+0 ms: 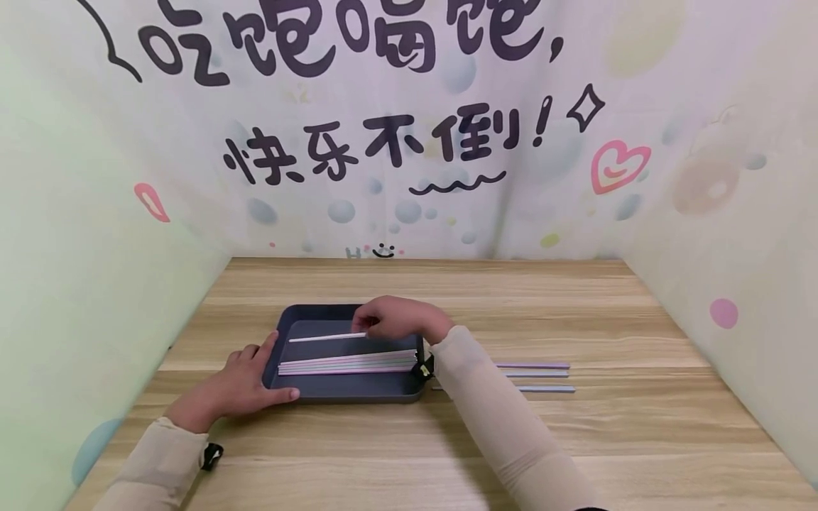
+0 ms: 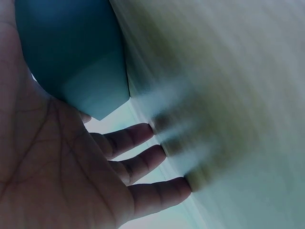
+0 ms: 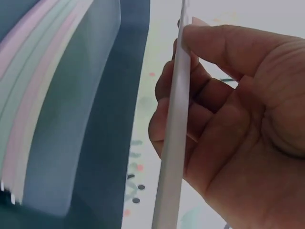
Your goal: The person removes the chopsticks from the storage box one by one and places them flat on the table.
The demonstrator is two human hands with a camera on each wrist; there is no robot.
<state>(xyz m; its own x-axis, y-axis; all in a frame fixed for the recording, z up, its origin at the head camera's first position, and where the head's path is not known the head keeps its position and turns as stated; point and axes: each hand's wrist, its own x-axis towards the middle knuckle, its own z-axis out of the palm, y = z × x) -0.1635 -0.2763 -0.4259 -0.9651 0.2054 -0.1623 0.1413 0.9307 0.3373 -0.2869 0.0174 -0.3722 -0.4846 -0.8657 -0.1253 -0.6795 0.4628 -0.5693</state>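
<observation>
A dark blue-grey tray [image 1: 358, 398] lies on the table, holding a bundle of pastel chopsticks [image 1: 348, 363] in pink, green and white. My left hand [image 1: 239, 383] rests at its left front corner, thumb along the front wall and a finger against the left side. In the left wrist view the other fingers [image 2: 159, 194] stretch out straight beside the tray wall [image 2: 90, 71]. Over the back part of the tray, my right hand [image 1: 396, 317] pinches a white chopstick [image 3: 174, 129] between thumb and fingers. It points leftward, roughly level, above the bundle's far side.
To the right of the tray, several loose chopsticks [image 1: 546, 389], purple and pale blue, lie on the wooden table [image 1: 613, 440], partly hidden under my right forearm. Printed cloth walls [image 1: 409, 220] bound the table at the back and on both sides.
</observation>
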